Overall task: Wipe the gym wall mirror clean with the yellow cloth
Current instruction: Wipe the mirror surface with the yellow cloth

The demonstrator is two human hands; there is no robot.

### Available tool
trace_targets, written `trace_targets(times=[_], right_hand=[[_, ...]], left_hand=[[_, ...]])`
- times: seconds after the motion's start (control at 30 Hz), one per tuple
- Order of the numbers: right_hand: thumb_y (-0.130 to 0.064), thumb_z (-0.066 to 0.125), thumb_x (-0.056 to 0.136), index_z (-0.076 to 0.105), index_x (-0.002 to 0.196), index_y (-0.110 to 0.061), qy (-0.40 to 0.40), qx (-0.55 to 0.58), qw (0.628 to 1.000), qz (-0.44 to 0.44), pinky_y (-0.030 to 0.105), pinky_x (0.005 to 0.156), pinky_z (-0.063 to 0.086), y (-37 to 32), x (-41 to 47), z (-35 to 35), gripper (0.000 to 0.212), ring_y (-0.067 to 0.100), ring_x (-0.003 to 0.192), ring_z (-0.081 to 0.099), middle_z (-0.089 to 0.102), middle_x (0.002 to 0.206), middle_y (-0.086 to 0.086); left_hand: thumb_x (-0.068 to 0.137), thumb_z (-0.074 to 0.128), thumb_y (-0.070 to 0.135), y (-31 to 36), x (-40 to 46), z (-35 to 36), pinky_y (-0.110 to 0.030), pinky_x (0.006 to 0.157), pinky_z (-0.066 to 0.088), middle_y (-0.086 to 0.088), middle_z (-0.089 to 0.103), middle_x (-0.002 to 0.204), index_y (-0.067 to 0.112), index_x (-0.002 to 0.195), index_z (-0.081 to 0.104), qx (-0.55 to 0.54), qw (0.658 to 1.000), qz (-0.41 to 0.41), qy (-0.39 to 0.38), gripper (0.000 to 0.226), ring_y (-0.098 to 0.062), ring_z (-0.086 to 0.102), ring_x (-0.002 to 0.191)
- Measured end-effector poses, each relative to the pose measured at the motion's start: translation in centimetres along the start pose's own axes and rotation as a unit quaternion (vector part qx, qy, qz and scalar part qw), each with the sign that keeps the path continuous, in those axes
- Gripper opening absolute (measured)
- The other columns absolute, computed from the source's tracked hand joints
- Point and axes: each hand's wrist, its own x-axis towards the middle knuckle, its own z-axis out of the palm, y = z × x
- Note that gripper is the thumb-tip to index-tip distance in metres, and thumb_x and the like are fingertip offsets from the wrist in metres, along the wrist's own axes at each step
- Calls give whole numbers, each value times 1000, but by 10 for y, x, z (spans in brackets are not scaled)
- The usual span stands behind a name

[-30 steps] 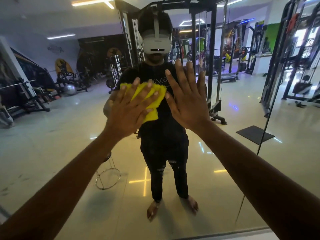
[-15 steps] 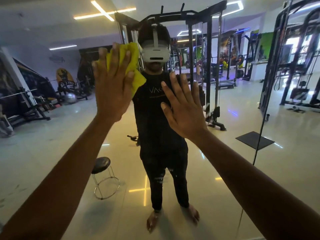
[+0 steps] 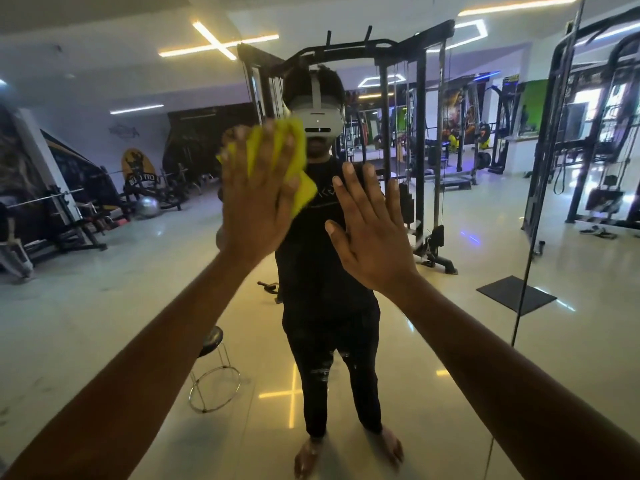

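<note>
The gym wall mirror [image 3: 104,306] fills nearly the whole view, its glass giving back a pale glossy floor, ceiling light strips and rows of dark equipment; a thin vertical seam [image 3: 533,237] runs down the glass on the right. In the middle of the reflection stands the person, dressed in black, barefoot, with a white headset [image 3: 318,119] over the eyes, and behind that figure rises a tall black cable rack [image 3: 420,150]. Farther left in the reflection sit weight benches and a silver exercise ball [image 3: 147,206], and lower down, near the left forearm, a small round stool [image 3: 213,372] on a wire-ring base. A dark floor mat [image 3: 516,294] lies on the right (also only a reflection). Two bare forearms reach in from the near corners toward the glass. The left hand [image 3: 256,199] is raised higher, fingers spread and straight, pressing the yellow cloth [image 3: 298,171] flat against the mirror beside the reflected headset; the cloth is bunched under the palm, and its edges show above the fingertips and out to the right of the hand. The right hand [image 3: 372,233] sits lower and to the right, holding nothing, fingers apart and straight, palm toward the glass; whether it actually touches the surface cannot be told.
</note>
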Motion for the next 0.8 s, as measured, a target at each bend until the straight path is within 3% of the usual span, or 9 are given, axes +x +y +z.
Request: trace_targets(times=[0.13,0.2,0.33,0.37,0.47,0.53,0.7,0.73,0.8], right_hand=[[-43,47,118,25,176,-14,6,19,1000,-3,66,135,10,-2,2,-4,69,32,173,1,11,186,8],[-40,49,117,36,172,-12,15,27,1000,3,65,136,11,-2,6,-10,63,33,173,3,16,185,10],[-44,46,118,38,170,-12,39,3,999,7,61,137,7,11,36,-29,62,35,172,2,16,184,14],[-46,44,118,33,173,-13,43,-12,999,7,62,137,7,16,46,-32,65,36,172,1,13,185,14],[-50,36,118,19,177,-15,51,-30,998,11,64,136,4,36,69,-40,71,38,172,-2,4,186,14],[-51,34,118,15,178,-15,54,-43,997,16,66,135,5,49,75,-42,71,37,172,-3,2,186,13],[-52,32,119,11,178,-18,48,-70,996,5,66,136,4,61,75,-41,72,36,172,-4,-1,186,12],[-53,31,119,10,178,-18,46,-69,997,8,65,137,2,60,75,-41,72,36,172,-5,-2,186,11],[-54,30,119,10,178,-18,44,-62,997,8,64,137,1,59,75,-42,72,34,172,-7,-3,186,10]], left_hand=[[119,26,44,-8,-29,7,-66,134,8,-5,7,183,26,174,18,41,978,187,-78,58,-41,6,168],[118,29,45,-20,0,-4,-64,134,3,-7,7,183,27,175,14,52,987,145,-45,61,-40,4,168],[118,22,49,-9,58,-24,-60,134,-4,-8,11,182,26,175,18,-12,996,-67,49,61,-42,3,168],[118,22,48,1,59,-21,-60,134,-4,-8,9,183,25,175,17,-9,998,-56,41,62,-42,3,168],[119,29,44,19,40,-2,-63,134,0,-7,5,183,25,175,15,41,993,110,-26,61,-40,1,168],[119,27,46,10,50,-5,-61,135,-1,-4,5,183,26,175,17,65,983,169,-34,60,-37,1,169],[119,22,48,7,125,-31,-63,134,0,-1,8,183,31,174,17,5,998,-12,55,58,-36,0,169],[119,24,47,16,124,-27,-64,134,1,-2,7,183,29,175,17,8,998,-13,57,59,-37,0,169],[119,28,45,34,103,-11,-65,133,4,-5,6,183,26,175,17,36,997,69,19,59,-39,1,169]])
